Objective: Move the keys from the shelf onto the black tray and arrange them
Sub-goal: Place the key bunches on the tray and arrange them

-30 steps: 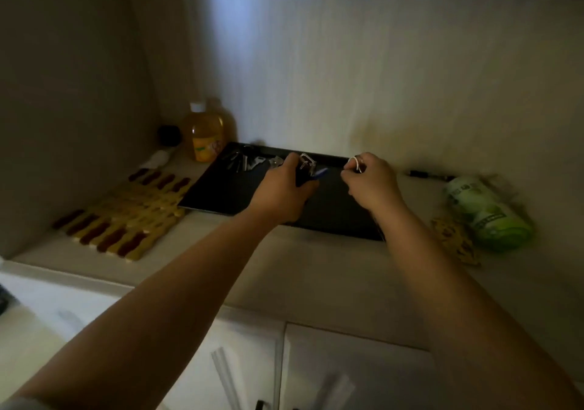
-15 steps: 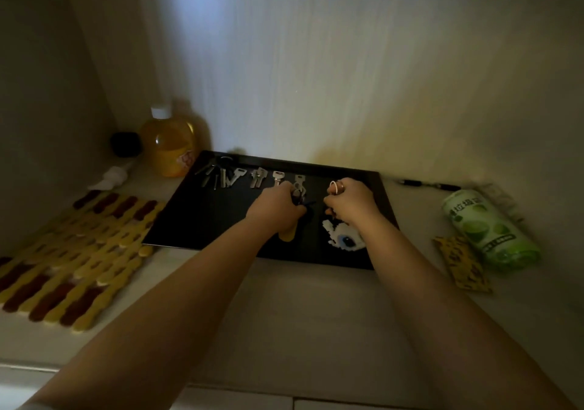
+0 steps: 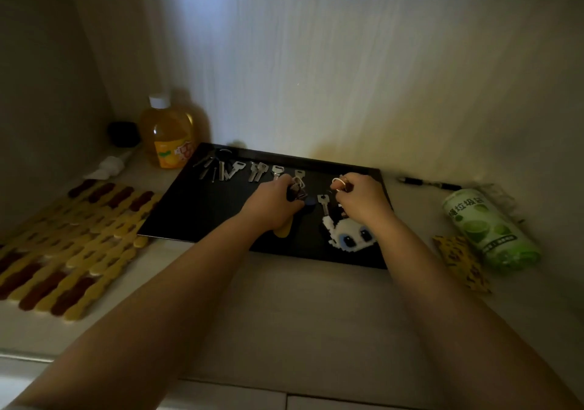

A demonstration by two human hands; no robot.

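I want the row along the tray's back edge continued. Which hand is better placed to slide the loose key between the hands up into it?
Probably the right hand. It sits just beside the loose key. The left hand is closed on a key bunch. The right pinches a ring, though, leaving few fingers free.

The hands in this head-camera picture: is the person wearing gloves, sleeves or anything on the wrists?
No gloves: the left hand and right hand are bare. Both forearms are bare too, with no watch or bracelet visible. Only a pale edge, possibly a sleeve, shows at the bottom left corner.
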